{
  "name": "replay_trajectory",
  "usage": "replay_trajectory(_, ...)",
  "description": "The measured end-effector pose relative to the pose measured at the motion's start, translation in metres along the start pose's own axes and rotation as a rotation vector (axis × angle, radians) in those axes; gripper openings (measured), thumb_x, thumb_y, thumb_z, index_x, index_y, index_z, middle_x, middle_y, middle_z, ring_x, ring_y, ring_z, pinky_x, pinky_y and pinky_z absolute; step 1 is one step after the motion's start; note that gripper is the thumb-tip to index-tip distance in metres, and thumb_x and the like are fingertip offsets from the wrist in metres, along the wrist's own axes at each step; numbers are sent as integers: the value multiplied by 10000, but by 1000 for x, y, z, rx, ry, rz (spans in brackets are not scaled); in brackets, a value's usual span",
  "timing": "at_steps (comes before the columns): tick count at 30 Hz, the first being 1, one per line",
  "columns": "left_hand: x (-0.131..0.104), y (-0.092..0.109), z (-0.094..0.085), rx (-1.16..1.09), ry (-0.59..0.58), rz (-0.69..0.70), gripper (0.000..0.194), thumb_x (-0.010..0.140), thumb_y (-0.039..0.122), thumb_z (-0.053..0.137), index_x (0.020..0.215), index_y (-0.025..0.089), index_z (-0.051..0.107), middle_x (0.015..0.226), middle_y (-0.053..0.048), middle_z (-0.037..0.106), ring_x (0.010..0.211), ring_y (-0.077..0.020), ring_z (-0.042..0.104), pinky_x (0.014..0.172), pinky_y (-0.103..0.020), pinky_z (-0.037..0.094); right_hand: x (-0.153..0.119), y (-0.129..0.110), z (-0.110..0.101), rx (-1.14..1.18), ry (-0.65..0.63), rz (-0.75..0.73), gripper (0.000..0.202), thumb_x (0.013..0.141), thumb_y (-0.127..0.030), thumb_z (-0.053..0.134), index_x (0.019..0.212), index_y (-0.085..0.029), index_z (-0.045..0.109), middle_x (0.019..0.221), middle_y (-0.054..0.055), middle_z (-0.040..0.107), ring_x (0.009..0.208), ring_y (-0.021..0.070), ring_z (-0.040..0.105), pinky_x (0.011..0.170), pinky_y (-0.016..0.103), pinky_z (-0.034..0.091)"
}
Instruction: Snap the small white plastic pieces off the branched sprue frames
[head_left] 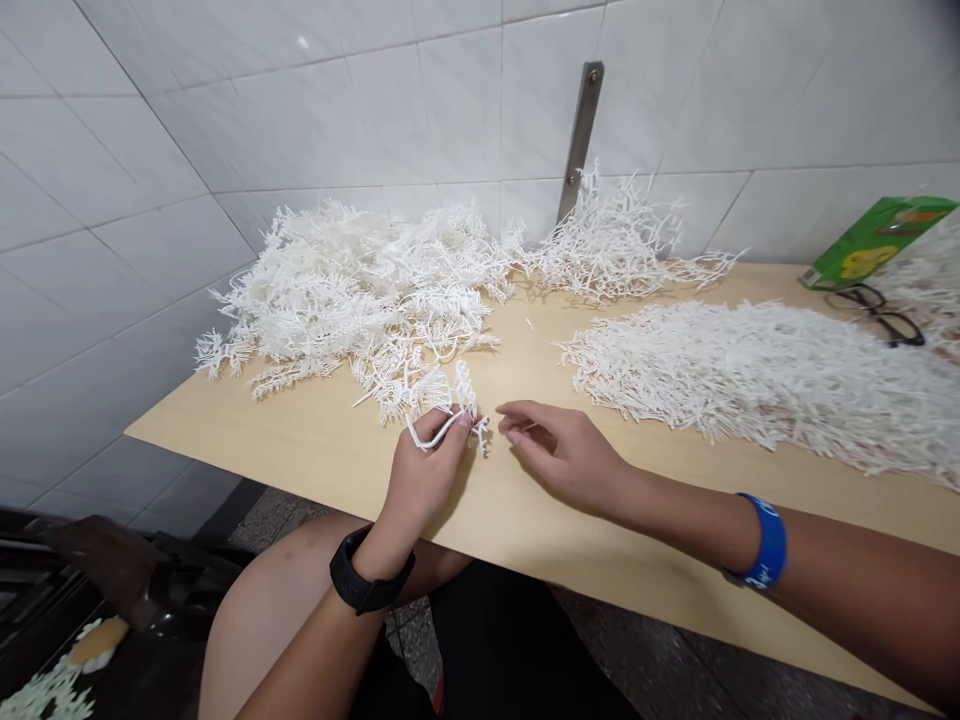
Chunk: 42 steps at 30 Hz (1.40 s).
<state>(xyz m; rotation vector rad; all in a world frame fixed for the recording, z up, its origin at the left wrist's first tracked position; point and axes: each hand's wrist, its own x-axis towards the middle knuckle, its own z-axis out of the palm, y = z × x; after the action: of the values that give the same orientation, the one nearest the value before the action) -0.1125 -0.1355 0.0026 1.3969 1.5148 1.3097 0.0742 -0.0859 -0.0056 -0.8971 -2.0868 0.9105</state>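
Between the thumb and fingers of my left hand (pixel 429 465) is a white branched plastic sprig (pixel 463 385), with a curved stem looping over the fingers. Just to its right, my right hand (pixel 566 450) hovers over the table, its fingers bent and the thumb a little apart from them. I see nothing between those fingers, and the two hands do not touch. Beyond my left hand lies a large tangled pile of white branched sprigs (pixel 360 270). A flat spread of small white pieces (pixel 757 375) covers the table to the right of my right hand.
A smaller heap of bare white stems (pixel 615 240) rests against the tiled wall (pixel 457 110), beneath a metal bracket (pixel 581 130). Eyeglasses (pixel 877 310) and a green carton (pixel 874 240) are at the far right. The wooden table's (pixel 300 450) front edge runs above my legs.
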Motion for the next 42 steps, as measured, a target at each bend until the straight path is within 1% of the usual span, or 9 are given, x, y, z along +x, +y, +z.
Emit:
replay_trajectory(4,1,-2,2,-34,31,-31,187,865,350,635,820,178,694,827,-23,714,824,-190,629,745,-270,454,10,12,-7,-29,172,192,371,872,-208,550,1238,-193,606,1361,127,597,1267,270,562,1092,474,438)
replay_trajectory(7,0,1,3,-96,-29,-58,176,846,335,658,908,178,707,901,-33,730,879,-200,646,776,-275,470,13,16,-12,-74,272,173,388,861,-189,530,1244,-202,588,1451,119,508,1371,269,449,1141,476,377)
replay_trajectory(10,-1,4,3,-96,-100,-63,175,865,332,634,899,173,698,872,-31,720,844,-190,642,751,-269,475,12,13,-13,-49,259,58,296,878,-184,502,1153,-201,614,1270,104,633,1211,242,577,1054,436,455)
replay_trajectory(13,-3,5,2,-70,-176,-54,185,888,330,604,886,164,685,841,-27,702,797,-170,625,718,-259,469,8,6,-12,6,88,-3,176,906,-210,507,1009,-190,648,989,64,710,898,192,665,841,351,533)
replay_trajectory(16,-3,6,1,-31,-220,-32,201,896,337,597,883,154,680,828,-27,692,793,-167,618,702,-254,463,5,1,-10,27,-62,-20,136,901,-266,574,959,-182,664,872,44,707,768,171,637,729,310,509)
replay_trajectory(23,-4,8,2,53,-259,19,176,877,312,620,845,157,696,813,-21,717,782,-168,642,691,-242,473,-2,-2,-2,262,-110,88,217,892,-387,631,943,-178,659,871,54,700,755,172,629,701,299,488)
replay_trajectory(29,-6,3,5,120,-275,50,191,873,342,632,917,180,724,875,-23,743,822,-182,662,727,-248,479,0,-2,0,295,-75,154,134,884,-300,593,859,-175,634,745,13,636,697,146,572,650,268,435)
replay_trajectory(35,-5,2,3,189,-317,101,313,940,400,529,849,161,707,815,-24,724,763,-181,639,693,-260,462,2,0,-2,310,-87,147,84,874,-232,532,863,-177,594,748,1,584,686,135,517,634,261,399)
replay_trajectory(42,-6,0,2,146,-296,153,342,936,432,551,1168,204,657,1118,-65,719,1033,-225,658,886,-318,505,-2,-7,-2,200,-115,37,105,864,-214,563,767,-178,544,671,-23,531,619,114,474,585,241,372)
